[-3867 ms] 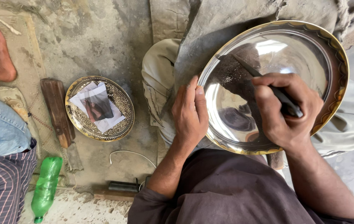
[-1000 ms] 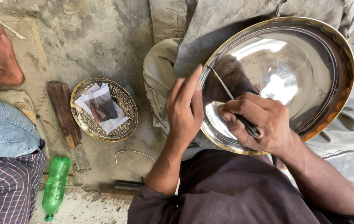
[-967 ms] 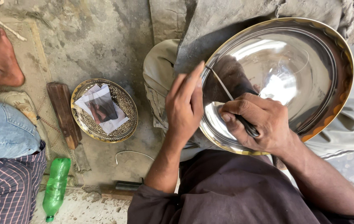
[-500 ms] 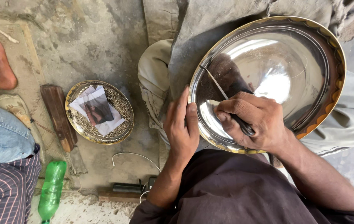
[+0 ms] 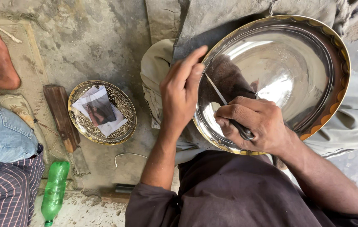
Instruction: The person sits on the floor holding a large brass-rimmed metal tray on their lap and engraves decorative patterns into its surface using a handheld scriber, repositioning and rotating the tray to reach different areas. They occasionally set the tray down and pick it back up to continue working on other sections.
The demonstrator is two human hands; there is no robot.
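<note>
The right hand (image 5: 254,126) grips a thin tool (image 5: 225,107) against the shiny tray (image 5: 296,71) on the lap. The left hand (image 5: 181,90), fingers together, steadies its rim. On the floor nearby lie a small dish (image 5: 124,115), a wooden block (image 5: 61,117) and a green bottle (image 5: 54,191).

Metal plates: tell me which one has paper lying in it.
The small ornate plate on the floor, holding a paper sheet. The large shiny plate on the lap, steadied by the left hand, holds none.

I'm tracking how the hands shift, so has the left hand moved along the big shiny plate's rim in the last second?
Yes. The left hand has slid lower against the big plate, fingertips dropping from its upper-left rim toward mid-rim.
</note>
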